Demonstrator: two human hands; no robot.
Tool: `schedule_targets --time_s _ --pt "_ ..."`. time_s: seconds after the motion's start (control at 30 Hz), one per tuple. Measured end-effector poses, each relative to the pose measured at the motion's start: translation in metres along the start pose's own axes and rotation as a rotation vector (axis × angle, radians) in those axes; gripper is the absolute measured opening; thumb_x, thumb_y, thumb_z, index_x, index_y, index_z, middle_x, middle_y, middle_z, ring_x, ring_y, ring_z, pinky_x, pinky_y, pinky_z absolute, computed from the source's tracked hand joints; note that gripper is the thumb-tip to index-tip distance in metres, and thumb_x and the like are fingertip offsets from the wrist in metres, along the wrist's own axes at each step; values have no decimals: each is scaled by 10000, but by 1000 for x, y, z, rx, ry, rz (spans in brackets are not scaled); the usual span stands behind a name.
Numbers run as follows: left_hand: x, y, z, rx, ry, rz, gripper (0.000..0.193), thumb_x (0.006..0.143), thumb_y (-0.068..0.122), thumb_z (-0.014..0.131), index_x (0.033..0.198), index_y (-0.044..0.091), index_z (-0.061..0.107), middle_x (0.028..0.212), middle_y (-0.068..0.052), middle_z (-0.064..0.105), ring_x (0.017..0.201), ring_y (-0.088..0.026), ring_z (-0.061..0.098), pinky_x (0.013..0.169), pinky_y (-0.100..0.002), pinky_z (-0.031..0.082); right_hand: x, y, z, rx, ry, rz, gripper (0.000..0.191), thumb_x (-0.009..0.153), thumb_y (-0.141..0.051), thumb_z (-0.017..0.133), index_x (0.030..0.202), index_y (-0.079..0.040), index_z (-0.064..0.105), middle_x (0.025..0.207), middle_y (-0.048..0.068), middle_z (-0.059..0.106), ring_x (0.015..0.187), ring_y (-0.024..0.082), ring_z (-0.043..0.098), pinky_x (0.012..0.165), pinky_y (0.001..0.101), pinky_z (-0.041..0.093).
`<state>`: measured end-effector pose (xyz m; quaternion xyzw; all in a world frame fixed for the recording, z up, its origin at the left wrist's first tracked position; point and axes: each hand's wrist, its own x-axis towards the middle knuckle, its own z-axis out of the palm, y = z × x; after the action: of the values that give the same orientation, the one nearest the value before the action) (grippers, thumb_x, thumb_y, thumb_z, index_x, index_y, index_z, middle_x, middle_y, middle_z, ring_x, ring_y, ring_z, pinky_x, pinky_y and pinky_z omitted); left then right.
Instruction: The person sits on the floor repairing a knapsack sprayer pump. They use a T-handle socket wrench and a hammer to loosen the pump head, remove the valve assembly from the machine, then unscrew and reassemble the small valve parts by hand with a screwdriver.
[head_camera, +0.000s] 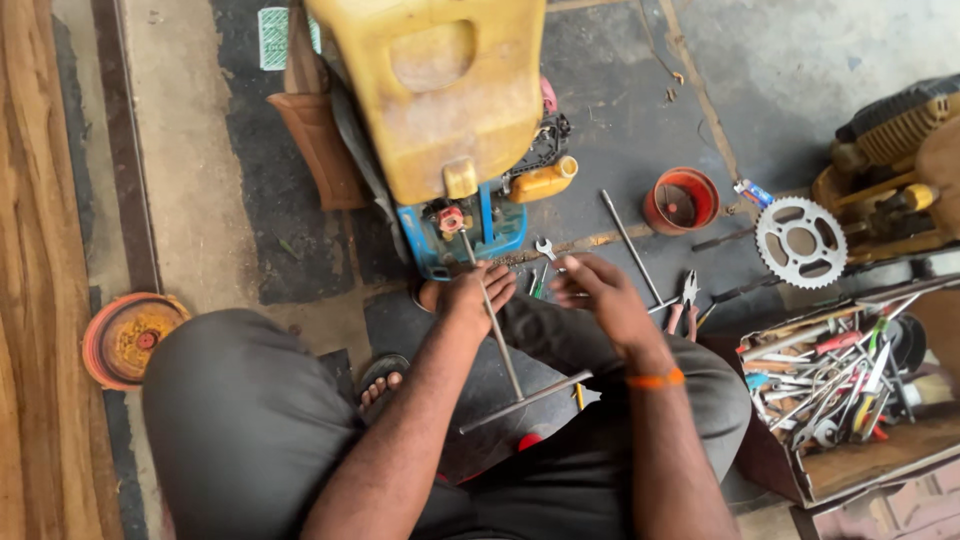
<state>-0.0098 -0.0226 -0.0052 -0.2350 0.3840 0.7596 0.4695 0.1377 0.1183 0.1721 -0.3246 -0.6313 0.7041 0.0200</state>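
My left hand (472, 292) grips the shaft of a long metal T-handle wrench (497, 333). The wrench tip meets a red fitting (450, 218) on a blue machine (463, 235) under a big yellow jerrycan (440, 85). The cross handle of the wrench lies over my lap. My right hand (597, 290) hovers just right of the shaft with fingers loosely curled, and it seems to pinch a small part that I cannot make out. An orange band circles that wrist.
A small spanner (545, 247), a loose metal rod (630, 245) and pliers (684, 300) lie on the floor ahead. A red cup (681, 200) and a sprocket (800, 241) sit to the right. A wooden box (850, 470) holds several tools. An orange disc (127, 338) lies at the left.
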Motion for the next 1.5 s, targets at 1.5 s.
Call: schedule_targets --time_s 1.5 --pt "62 30 87 247 1031 460 343 949 268 679 1185 18 693 1161 -162 746 1009 -312 741 828 -429 596 33 57 -40 482 -105 178 314 1014 -244 548 1115 21 680 650 61 603 580 139 524 554 259 412"
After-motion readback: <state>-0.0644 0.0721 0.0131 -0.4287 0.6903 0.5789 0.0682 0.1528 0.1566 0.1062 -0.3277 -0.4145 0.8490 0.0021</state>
